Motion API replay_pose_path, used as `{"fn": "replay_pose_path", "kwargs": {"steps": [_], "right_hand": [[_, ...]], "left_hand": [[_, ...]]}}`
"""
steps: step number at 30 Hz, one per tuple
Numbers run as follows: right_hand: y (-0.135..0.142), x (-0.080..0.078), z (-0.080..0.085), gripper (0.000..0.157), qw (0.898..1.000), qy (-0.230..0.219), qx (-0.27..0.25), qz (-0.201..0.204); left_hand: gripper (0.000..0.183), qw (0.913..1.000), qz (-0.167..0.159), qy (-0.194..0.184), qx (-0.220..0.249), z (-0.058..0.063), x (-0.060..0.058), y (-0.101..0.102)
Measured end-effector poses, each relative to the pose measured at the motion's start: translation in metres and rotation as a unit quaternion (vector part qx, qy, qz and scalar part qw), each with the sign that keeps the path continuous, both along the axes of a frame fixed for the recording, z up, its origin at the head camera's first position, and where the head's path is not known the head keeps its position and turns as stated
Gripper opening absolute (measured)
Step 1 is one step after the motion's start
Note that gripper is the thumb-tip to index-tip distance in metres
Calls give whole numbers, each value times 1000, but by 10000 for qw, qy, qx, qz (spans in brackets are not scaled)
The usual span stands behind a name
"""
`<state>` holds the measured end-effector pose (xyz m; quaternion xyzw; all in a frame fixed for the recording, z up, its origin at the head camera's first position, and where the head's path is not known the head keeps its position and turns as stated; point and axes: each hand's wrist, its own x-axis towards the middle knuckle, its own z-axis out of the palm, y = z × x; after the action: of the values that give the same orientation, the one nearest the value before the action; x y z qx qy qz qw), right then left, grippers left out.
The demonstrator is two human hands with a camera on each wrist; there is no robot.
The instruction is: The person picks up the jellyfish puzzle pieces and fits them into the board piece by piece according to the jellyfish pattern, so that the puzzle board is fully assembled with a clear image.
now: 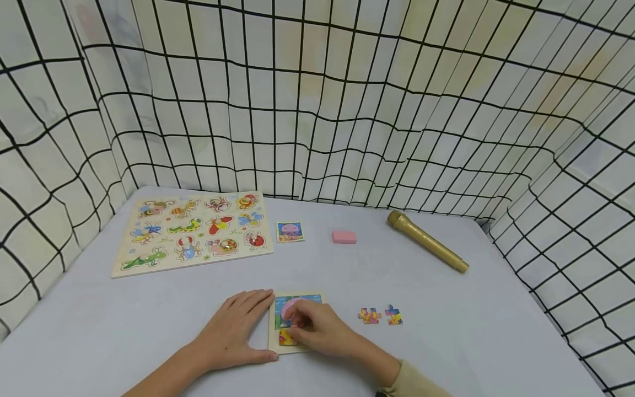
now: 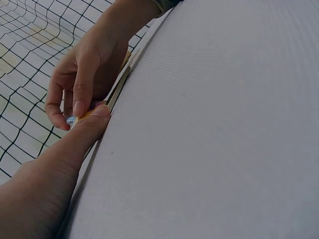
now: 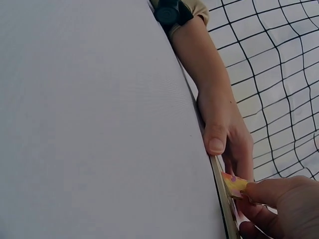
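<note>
A small jigsaw puzzle tray (image 1: 272, 336) with a light wooden border lies near the front of the table; its picture shows a pink shape on blue. My left hand (image 1: 233, 331) lies along the tray's left side, fingers extended and the thumb at its lower left corner. Over the tray, my right hand (image 1: 324, 331) pinches a yellow and pink puzzle piece (image 3: 233, 184) between thumb and fingers. In the right wrist view that piece is tilted at the tray's edge. Part of the picture is hidden under the right hand. Two loose puzzle pieces (image 1: 370, 316) lie to its right.
Farther back are a wooden insect puzzle board (image 1: 198, 234), a small jellyfish picture card (image 1: 290, 231), a pink block (image 1: 344, 237) and a gold microphone (image 1: 428, 241). White cloth with a black grid (image 1: 317, 110) walls the table's back and sides.
</note>
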<state>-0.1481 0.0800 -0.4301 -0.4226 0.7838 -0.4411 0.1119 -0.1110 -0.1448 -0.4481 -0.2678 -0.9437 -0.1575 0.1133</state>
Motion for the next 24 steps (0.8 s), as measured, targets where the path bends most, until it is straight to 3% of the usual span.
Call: {"fn": "replay_pose_path", "kwargs": {"steps": [10,24], "right_hand": [[-7,1,-4,13,9985,535,63,-55],[-7,0,-5,13,9978,566,252,-238]], "left_hand": [[101,10000,-37,45,40,0,0,-1],[102,10000,-21,53,20,-1,-1,-1]]}}
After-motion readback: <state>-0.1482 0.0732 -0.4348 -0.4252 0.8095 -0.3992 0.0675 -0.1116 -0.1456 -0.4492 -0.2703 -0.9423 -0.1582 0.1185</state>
